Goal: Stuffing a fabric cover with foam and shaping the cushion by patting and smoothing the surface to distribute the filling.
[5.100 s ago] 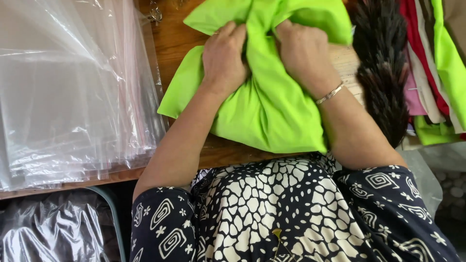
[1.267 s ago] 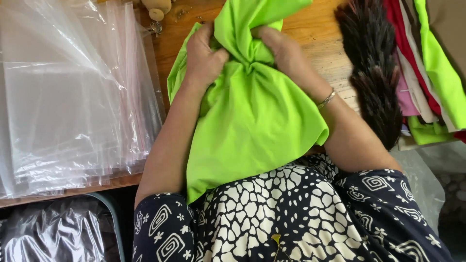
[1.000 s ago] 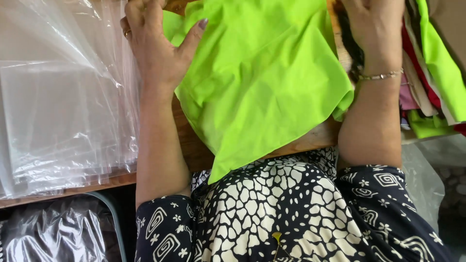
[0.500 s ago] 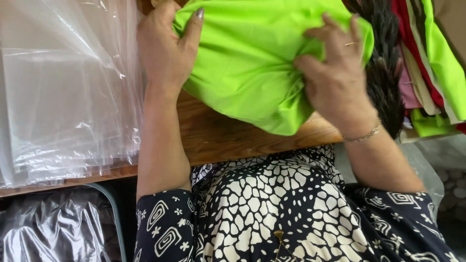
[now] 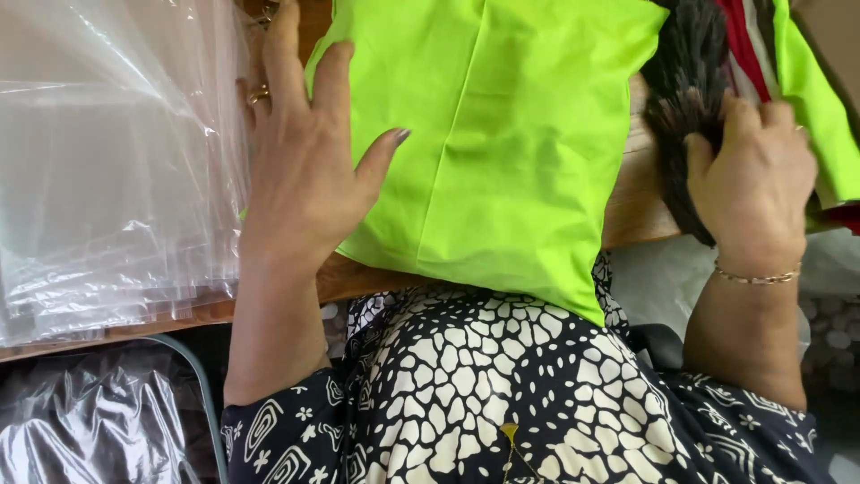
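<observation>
Wooden table: one green cloth, two hands.

I see my left hand spread flat on the edge of a folded lime-green cloth lying on the wooden desk; my right hand rests on a dark bristly brush, clear plastic bags stacked alongside.

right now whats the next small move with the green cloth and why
Probably bring the right hand back onto the bright green folded cloth to smooth it flat. That hand rests on the dark bristly brush, only the left hand presses the cloth, and its lower corner overhangs the wooden table.
</observation>
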